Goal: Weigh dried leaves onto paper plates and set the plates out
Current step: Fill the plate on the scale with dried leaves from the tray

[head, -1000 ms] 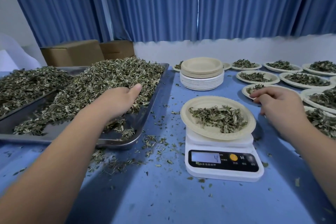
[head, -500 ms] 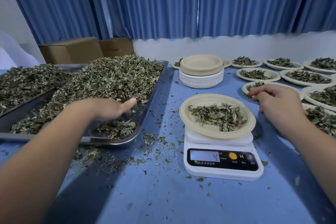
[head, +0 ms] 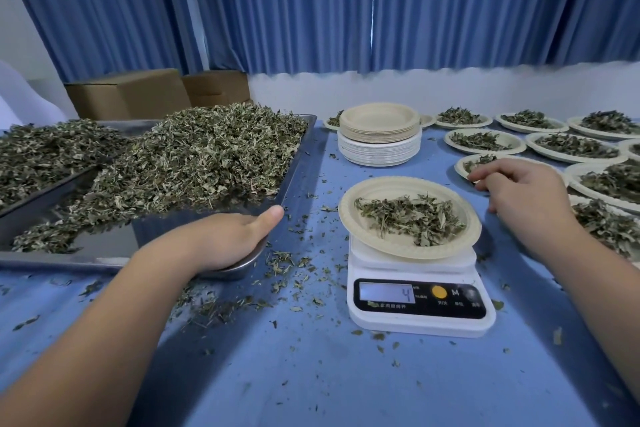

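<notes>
"Head view, lower middle: our paper plate [head: 398,248] sits on the white kitchen scale [head: 415,324], a thin heap of dried leaves [head: 408,217] on it. The display [head: 386,292] shows a 4. Where are our hands?"

"Our left hand [head: 221,239] lies palm down on the near right corner of the steel tray [head: 299,152], thumb out. Its fingers are hidden under the palm, so we cannot tell whether it holds leaves. Our right hand [head: 519,198] hovers right of the plate, fingers loosely curled, with nothing visible in them."

"Which is nearer?"

"The right, just beside the plate's far right rim. The left is well apart, with littered blue table [head: 311,374] between."

"So the plate lies left of our right hand and right of our left."

"Yes. It's round, so no axis matters. If the weight suits us, the right hand should take the rim and carry it towards the filled plates [head: 485,142] at upper right. If not, the left brings more from the tray's pile [head: 207,152], moving rightward."
</notes>
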`<act>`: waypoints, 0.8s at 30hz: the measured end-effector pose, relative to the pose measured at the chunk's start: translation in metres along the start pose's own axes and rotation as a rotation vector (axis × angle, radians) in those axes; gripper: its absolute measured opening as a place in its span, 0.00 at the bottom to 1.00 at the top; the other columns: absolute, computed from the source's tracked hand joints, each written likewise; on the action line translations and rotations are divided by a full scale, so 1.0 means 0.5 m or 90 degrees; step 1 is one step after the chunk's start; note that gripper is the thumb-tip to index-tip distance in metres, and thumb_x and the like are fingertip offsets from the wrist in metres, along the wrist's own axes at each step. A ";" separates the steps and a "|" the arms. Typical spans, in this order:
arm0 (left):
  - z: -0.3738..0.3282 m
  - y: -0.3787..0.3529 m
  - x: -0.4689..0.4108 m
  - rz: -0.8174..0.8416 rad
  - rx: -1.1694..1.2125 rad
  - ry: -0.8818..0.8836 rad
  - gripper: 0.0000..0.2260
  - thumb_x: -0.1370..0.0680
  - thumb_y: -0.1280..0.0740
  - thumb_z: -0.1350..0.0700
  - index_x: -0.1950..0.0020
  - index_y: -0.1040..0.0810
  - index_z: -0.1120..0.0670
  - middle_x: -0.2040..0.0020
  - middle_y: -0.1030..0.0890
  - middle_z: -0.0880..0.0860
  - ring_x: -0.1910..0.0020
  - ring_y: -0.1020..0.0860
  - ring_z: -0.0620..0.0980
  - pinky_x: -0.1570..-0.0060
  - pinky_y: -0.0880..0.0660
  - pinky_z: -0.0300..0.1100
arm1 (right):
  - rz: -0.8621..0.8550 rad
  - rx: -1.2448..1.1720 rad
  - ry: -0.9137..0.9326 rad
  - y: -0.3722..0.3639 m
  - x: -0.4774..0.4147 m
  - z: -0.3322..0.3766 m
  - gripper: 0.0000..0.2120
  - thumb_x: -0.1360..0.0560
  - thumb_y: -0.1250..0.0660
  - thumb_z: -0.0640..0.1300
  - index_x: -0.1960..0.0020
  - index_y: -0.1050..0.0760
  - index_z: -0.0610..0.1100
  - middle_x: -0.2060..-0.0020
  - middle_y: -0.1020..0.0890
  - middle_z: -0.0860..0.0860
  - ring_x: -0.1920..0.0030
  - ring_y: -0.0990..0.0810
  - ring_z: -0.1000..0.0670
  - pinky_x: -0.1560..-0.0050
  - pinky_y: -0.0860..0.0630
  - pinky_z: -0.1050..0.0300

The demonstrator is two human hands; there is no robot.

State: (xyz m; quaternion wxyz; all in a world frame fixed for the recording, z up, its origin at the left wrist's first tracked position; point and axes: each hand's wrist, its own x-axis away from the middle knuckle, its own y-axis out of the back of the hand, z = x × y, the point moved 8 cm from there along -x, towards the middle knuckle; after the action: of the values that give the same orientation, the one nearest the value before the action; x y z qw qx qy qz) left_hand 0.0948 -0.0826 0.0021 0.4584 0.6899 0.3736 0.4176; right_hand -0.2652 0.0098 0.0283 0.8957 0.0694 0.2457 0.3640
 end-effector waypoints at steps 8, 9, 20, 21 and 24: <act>-0.003 -0.003 0.060 -0.137 -0.122 0.012 0.32 0.20 0.58 0.35 0.56 0.24 0.55 0.57 0.20 0.53 0.56 0.21 0.52 0.51 0.25 0.47 | -0.013 -0.006 -0.005 0.007 -0.003 -0.007 0.16 0.27 0.41 0.36 0.63 0.20 0.52 0.64 0.18 0.51 0.80 0.30 0.59 0.81 0.35 0.69; -0.004 0.002 0.064 -0.171 -0.123 0.010 0.30 0.20 0.57 0.35 0.61 0.26 0.55 0.62 0.21 0.53 0.60 0.21 0.51 0.54 0.24 0.47 | -0.013 -0.006 -0.007 0.007 -0.003 -0.008 0.16 0.27 0.41 0.36 0.63 0.20 0.52 0.63 0.18 0.51 0.80 0.30 0.59 0.80 0.35 0.69; 0.026 0.040 0.043 -0.332 0.075 -0.001 0.24 0.19 0.42 0.44 0.72 0.34 0.54 0.79 0.33 0.49 0.77 0.32 0.48 0.74 0.38 0.40 | -0.015 -0.014 -0.008 0.009 -0.001 -0.003 0.15 0.26 0.40 0.35 0.61 0.19 0.50 0.63 0.18 0.51 0.81 0.30 0.60 0.81 0.36 0.70; 0.030 0.046 0.043 -0.345 0.101 0.007 0.24 0.19 0.42 0.44 0.72 0.32 0.55 0.80 0.33 0.49 0.79 0.32 0.47 0.75 0.38 0.39 | -0.014 -0.017 -0.007 0.009 0.000 0.000 0.15 0.26 0.40 0.35 0.61 0.19 0.49 0.64 0.18 0.50 0.81 0.31 0.60 0.81 0.37 0.71; 0.017 0.082 0.048 -0.402 0.169 -0.001 0.23 0.18 0.42 0.45 0.68 0.23 0.56 0.79 0.26 0.51 0.83 0.32 0.41 0.79 0.38 0.35 | -0.008 -0.016 0.003 0.008 0.003 0.006 0.14 0.26 0.41 0.34 0.59 0.19 0.46 0.67 0.20 0.49 0.82 0.31 0.59 0.82 0.38 0.71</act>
State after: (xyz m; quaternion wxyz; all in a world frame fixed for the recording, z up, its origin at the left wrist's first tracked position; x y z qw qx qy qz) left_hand 0.1171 -0.0763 0.0445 0.4716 0.5942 0.6195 0.2018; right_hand -0.2653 0.0141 0.0317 0.8983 0.0555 0.2437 0.3614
